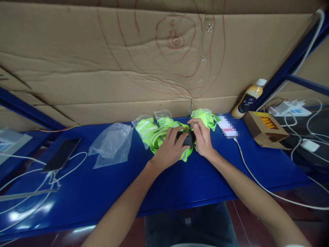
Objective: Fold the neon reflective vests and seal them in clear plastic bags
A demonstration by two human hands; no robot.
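Observation:
My left hand (171,145) and my right hand (203,136) meet over the middle of the blue table (108,192). Together they grip a small black part (187,139) attached to a neon-green reflective strap (158,137). The strap spills out under and around both hands. Just behind them lie bagged green straps (145,128), another small bag (163,118) and a third green bundle (205,116). An empty clear plastic bag (111,143) lies to the left.
A black phone (61,154) with white cables (33,192) sits at the left. At the right stand a juice bottle (248,97), an open cardboard box (264,128), a white power strip (289,109) and chargers. A white cable (259,183) crosses the table. Cardboard sheets (144,58) form the back wall.

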